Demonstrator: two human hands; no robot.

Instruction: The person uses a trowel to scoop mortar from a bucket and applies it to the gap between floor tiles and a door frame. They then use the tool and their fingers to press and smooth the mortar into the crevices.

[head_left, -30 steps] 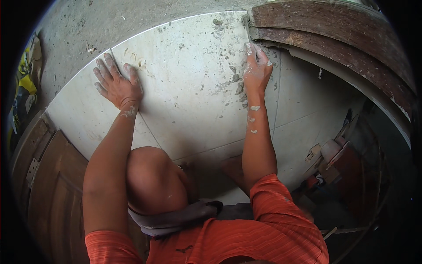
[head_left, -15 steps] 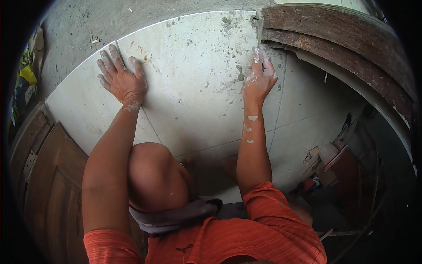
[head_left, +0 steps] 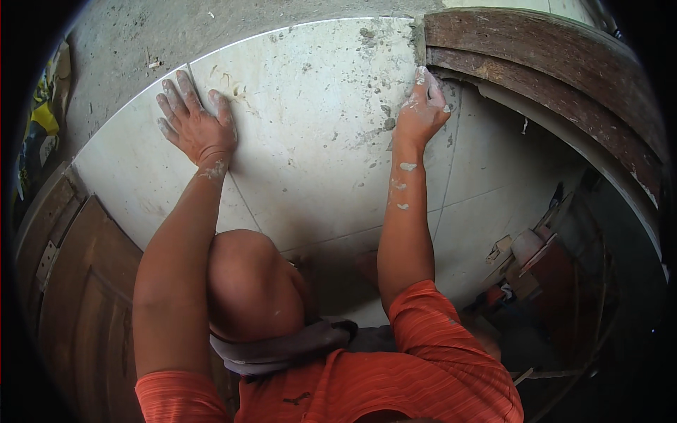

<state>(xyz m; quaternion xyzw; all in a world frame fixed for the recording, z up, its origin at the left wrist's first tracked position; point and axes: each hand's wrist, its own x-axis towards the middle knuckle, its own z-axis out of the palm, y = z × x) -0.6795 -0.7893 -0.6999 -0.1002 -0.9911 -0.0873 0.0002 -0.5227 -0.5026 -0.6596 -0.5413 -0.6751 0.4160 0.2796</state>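
My left hand [head_left: 195, 123] lies flat with fingers spread on the pale floor tiles [head_left: 303, 134], close to their far edge and beside a joint between two tiles. Grey-white paste coats its fingertips. My right hand [head_left: 422, 116] is closed, its knuckles bent and its forefinger reaching to the tile edge at the foot of the brown wooden door frame [head_left: 493, 63]. Whitish paste smears that hand and wrist. Whatever its fingers may hold is hidden. Grey mortar specks [head_left: 381, 88] dot the tile just left of it.
Rough grey concrete [head_left: 211, 35] stretches beyond the tile edge. At left are a panelled wooden door [head_left: 92, 303] with a hinge and a yellow-and-black bag [head_left: 44, 120]. Assorted clutter [head_left: 525, 261] stands at lower right. My bent knee [head_left: 247, 275] is between my arms.
My right hand has shifted slightly right, nearer the door frame, and its fingers have curled in more. My left hand has stayed in place on the tile.
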